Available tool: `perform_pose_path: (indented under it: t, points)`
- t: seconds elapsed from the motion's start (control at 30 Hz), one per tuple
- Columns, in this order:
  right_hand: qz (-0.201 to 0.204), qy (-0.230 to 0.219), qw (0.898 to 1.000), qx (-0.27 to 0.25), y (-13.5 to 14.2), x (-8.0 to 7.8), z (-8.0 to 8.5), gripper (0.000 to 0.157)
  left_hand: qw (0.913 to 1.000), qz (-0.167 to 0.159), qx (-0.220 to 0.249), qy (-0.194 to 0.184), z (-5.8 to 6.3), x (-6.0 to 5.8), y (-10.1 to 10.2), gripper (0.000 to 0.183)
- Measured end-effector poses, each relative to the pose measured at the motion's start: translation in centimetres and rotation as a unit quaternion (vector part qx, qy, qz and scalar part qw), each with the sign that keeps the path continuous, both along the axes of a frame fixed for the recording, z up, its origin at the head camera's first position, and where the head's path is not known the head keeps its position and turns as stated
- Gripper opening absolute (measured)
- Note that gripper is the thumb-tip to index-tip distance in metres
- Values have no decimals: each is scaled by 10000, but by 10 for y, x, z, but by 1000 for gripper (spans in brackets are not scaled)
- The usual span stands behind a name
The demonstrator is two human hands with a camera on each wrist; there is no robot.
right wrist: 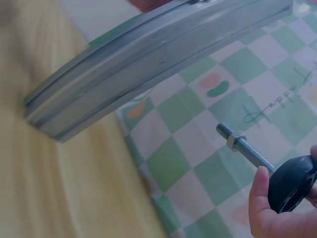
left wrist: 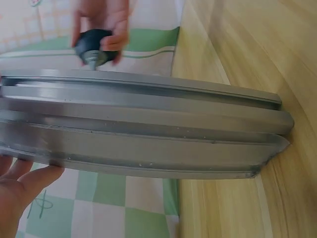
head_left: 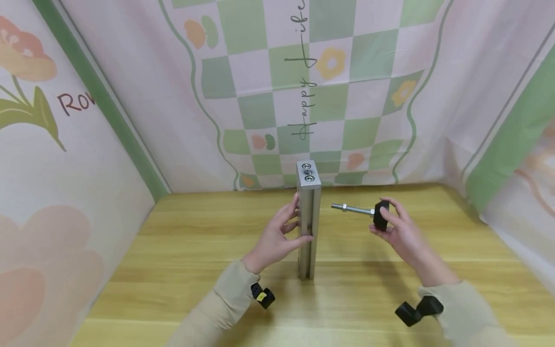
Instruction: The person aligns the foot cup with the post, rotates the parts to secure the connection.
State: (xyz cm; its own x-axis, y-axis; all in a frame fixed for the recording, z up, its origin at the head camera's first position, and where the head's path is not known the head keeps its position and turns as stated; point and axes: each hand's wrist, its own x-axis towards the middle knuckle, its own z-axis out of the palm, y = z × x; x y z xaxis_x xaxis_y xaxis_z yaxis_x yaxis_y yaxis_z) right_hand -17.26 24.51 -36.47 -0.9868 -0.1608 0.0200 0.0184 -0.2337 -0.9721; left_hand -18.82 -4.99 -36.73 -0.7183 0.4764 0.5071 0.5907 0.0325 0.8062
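An aluminium profile [head_left: 307, 226] stands upright on the wooden table, its top end plate [head_left: 308, 174] showing two screws and a threaded hole between them. My left hand [head_left: 279, 236] grips it around the upper half, thumb on the near face and fingers on the left side. To the right, my right hand [head_left: 401, 231] holds a levelling foot by its black base [right wrist: 292, 183]. The foot's threaded rod [head_left: 357, 209] points left toward the profile, apart from it, and carries a nut [right wrist: 235, 141] near its free end.
The wooden table [head_left: 195, 270] meets a green-and-white checked curtain [head_left: 256, 111] at the back. Printed fabric [head_left: 86, 183] hangs on the left, with more fabric on the right. Each sleeve carries a black wrist camera [head_left: 418, 311].
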Motion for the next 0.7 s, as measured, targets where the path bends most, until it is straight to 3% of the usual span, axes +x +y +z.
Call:
perform_pose_path:
  t: [0.23, 0.43, 0.53, 0.7]
  points:
    - [344, 678, 9905, -1145, -4, -13, 35, 26, 10000, 47, -76, -24, -1, 0, 0, 93]
    - [1177, 1218, 9637, -2064, -12, -19, 75, 30, 9999, 59, -35, -107, 0, -1, 0, 92]
    - [1495, 1428, 9518, -2264, -18, -20, 91, 31, 9999, 49, -11, -162, 0, -1, 0, 92]
    - [1711, 1615, 9478, -2152, -27, -18, 105, 33, 9998, 40, -6, -195, -1, -2, -1, 93]
